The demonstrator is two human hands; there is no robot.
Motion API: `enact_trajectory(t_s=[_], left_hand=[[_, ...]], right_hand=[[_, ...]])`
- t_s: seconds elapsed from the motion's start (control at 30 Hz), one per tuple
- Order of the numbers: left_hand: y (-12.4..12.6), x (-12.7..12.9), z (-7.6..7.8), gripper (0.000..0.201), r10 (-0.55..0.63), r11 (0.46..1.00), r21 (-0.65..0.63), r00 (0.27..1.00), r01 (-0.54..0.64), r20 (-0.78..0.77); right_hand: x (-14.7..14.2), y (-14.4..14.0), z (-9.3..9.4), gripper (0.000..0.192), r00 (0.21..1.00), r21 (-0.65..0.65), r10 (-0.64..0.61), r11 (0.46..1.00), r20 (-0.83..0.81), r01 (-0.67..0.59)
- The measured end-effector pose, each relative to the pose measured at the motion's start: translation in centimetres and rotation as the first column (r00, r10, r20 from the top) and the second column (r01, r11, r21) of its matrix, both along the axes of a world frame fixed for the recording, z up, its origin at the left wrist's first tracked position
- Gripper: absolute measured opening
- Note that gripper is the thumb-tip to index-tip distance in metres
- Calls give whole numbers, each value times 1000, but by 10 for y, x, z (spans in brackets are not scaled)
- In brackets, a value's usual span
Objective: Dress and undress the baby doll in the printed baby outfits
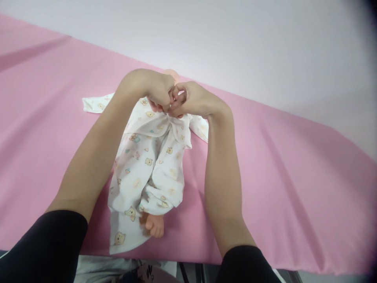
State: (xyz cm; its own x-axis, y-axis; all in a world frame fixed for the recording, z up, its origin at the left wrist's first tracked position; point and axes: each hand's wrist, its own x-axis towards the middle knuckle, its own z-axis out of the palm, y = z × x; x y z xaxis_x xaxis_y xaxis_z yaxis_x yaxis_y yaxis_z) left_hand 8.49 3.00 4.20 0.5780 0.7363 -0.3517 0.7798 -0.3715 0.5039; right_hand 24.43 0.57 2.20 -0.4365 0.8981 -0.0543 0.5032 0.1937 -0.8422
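The left hand (154, 89) and the right hand (191, 100) meet knuckle to knuckle, each with its grip clenched on a bunch of the white baby garment (149, 165) at its upper end. The fingers (176, 103) of the right hand curl inward and pinch the cloth where it gathers into folds just below them; the left hand's fingertips press into the same gathered spot from the other side.

Directly beneath the two grips the garment, printed with small bears and hearts, spreads down toward the person, loosely wrapped around a doll (154, 225). One bare doll foot sticks out from the hem at the near end, well away from the hands. A bit of the doll's head shows just beyond the knuckles, mostly hidden by them. One sleeve of the garment lies flat out to the left of the left grip.

Everything rests on a pink sheet (294, 177) covering the bench, with a pale wall (235, 39) beyond the hands. Both forearms are bare, with black sleeves (47, 247) at the near edge.
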Motion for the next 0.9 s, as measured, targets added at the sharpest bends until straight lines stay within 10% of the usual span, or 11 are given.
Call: enact_trajectory(t_s=[0.5,0.67,0.8,0.9], left_hand=[[11,-23,-9,36,-78,990,134,966,46,245],[-1,-16,-3,37,6,968,249,998,-20,57],[-22,-5,13,43,209,860,487,976,-152,-66],[-45,-4,26,37,103,685,703,981,-191,167]], right_hand=[[8,19,-17,47,931,-118,-128,989,-341,93],[6,20,-20,42,920,-201,-242,962,-307,186],[12,21,-6,25,795,33,-478,850,-373,527],[34,16,17,20,541,48,-478,717,-692,696]])
